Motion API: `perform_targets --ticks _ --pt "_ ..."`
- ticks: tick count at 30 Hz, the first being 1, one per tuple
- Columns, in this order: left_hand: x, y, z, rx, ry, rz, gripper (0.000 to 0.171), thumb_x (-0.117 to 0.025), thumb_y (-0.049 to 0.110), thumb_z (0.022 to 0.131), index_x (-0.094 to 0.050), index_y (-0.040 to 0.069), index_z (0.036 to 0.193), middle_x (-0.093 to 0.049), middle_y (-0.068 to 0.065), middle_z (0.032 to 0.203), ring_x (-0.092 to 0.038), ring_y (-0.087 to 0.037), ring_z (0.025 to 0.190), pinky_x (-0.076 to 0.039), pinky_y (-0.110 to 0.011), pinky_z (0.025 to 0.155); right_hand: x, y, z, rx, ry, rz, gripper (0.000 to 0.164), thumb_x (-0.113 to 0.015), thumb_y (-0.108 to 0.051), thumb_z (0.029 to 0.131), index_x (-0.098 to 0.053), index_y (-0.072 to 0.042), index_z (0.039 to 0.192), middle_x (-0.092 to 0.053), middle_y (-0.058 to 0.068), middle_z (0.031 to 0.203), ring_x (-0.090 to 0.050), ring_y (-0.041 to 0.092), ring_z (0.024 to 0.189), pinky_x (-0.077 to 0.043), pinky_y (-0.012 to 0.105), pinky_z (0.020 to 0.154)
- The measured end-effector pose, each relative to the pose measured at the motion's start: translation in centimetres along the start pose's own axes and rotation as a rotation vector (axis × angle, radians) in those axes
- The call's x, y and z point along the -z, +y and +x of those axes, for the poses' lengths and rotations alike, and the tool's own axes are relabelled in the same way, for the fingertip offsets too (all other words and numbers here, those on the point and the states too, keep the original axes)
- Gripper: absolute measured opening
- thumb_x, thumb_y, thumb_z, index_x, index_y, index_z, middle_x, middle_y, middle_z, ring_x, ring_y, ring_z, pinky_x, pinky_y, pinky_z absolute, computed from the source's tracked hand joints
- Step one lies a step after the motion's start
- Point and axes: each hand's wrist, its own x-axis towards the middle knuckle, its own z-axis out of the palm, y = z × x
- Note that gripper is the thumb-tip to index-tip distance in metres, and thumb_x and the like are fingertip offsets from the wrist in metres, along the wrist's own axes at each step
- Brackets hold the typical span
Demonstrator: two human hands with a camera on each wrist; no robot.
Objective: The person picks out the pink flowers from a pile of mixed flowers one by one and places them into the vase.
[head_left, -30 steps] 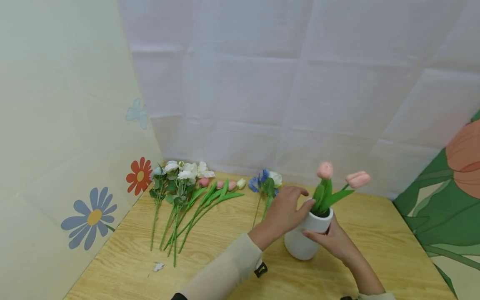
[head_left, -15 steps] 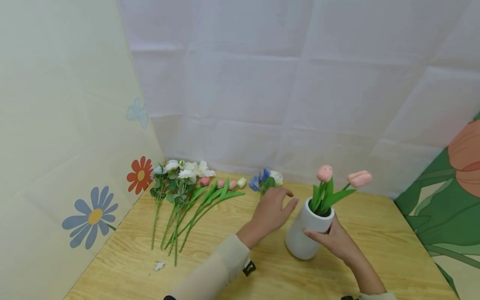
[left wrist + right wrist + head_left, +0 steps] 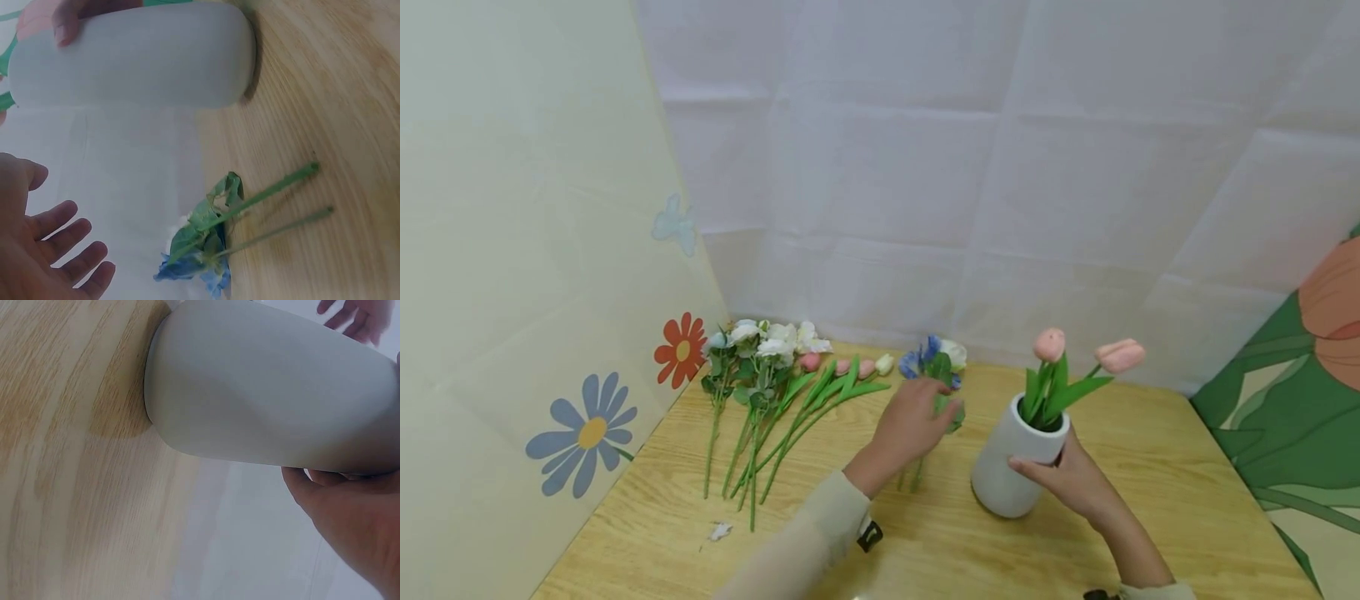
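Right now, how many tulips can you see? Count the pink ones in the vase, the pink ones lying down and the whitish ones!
Pink tulips in the vase: 2
Lying pink tulips on the table: 3
Lying whitish tulip: 1
Total tulips in sight: 6

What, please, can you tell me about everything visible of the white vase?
The white vase is smooth, matte and ceramic-looking, narrowing from a rounded base to an open round mouth with a thick rim. It stands on the wood-grain table; whether it tilts slightly is hard to tell. Two pink tulips rise from its mouth, and the right hand grips it below the rim.
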Motion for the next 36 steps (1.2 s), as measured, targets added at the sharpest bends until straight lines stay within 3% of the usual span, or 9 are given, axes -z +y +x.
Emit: perform_targets --ticks 6,14,24,36 --pt "0.6 -1.5 -0.7 0.037 -0.007 0.021 0.04 -0.056 0.04 0.104 -0.066 0.01 0.128 -0.067 -0.004 0.127 -0.058 -0.027 0.124 -0.051 -0.041 0.102 0.0 0.0 0.0 -0.009 0.001 -0.009 0.093 -0.077 -0.018 0.091 -0.01 -0.007 0.155 -0.045 0.027 0.139 -0.052 0.041 0.121 -0.052 0.049 0.091" --pt "1.5 -3.6 -1.7 0.099 0.002 0.051 0.04 -0.058 0.038 0.104 -0.065 0.009 0.131 -0.066 -0.006 0.13 -0.061 -0.026 0.122 -0.052 -0.043 0.098 0.0 0.0 0.0 0.028 0.009 -0.005 0.091 -0.077 -0.013 0.091 -0.013 -0.006 0.154 -0.048 0.025 0.136 -0.055 0.026 0.114 -0.052 0.042 0.088" --pt "2.5 -5.9 -2.8 0.154 0.025 0.041 0.039 -0.061 0.037 0.102 -0.065 0.008 0.129 -0.068 -0.008 0.126 -0.063 -0.028 0.115 -0.055 -0.045 0.091 0.0 0.0 0.0 0.011 0.003 -0.004 0.092 -0.077 -0.015 0.091 -0.011 -0.007 0.155 -0.046 0.026 0.138 -0.053 0.038 0.12 -0.052 0.05 0.09" --pt "3.1 -8.2 -3.8 0.202 0.034 0.044 0.036 -0.067 0.028 0.099 -0.067 0.004 0.126 -0.068 -0.01 0.125 -0.062 -0.033 0.117 -0.052 -0.049 0.097 0.1 0.0 0.1 -0.014 -0.002 -0.009 0.095 -0.077 -0.018 0.092 -0.008 -0.009 0.157 -0.045 0.026 0.14 -0.052 0.041 0.123 -0.051 0.05 0.091"
